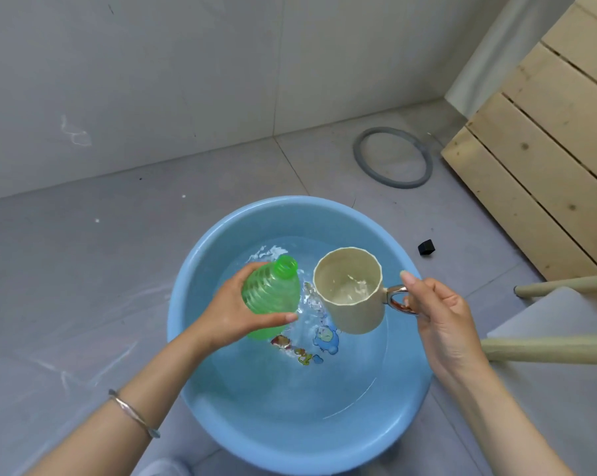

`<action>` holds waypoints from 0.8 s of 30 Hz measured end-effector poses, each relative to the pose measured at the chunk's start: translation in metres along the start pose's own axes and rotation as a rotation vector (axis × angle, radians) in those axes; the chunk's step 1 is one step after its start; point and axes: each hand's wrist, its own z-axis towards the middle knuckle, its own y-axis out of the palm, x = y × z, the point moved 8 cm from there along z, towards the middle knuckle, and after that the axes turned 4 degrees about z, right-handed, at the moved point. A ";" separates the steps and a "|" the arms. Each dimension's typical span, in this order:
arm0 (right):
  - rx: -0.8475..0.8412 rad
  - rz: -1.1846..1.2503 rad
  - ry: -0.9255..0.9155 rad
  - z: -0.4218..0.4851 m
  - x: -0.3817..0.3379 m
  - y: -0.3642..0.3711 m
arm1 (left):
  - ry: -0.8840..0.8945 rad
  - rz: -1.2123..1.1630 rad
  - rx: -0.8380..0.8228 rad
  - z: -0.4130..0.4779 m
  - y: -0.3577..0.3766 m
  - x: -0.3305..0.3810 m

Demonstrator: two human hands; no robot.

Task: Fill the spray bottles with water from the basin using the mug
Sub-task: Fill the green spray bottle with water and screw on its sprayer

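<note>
With the left hand (231,314) gripping the tilted bottle (271,292) over the basin (194,269) and right fingers (410,280) pinching the mug (350,290) handle, the narrow mouth risks spills if pouring is fast.

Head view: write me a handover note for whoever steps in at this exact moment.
Left hand grips the bottle, uncapped, tilted over the basin.
Right hand holds the mug by its handle beside the bottle's mouth; a little water shows inside.
Basin holds water.
Done: water scooped, it seems.
Left: pour into the bottle; its level can't be read. No other bottle in view.
</note>
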 end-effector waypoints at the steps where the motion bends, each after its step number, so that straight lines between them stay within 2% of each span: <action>1: -0.004 -0.017 -0.003 -0.001 -0.004 0.000 | 0.003 0.036 -0.009 0.001 0.003 -0.001; 9: -0.046 -0.115 -0.035 -0.009 -0.029 0.014 | 0.086 0.200 -0.038 -0.002 0.011 0.004; 24: -0.003 -0.260 -0.075 -0.012 -0.045 0.029 | 0.100 0.253 -0.016 -0.003 0.010 -0.003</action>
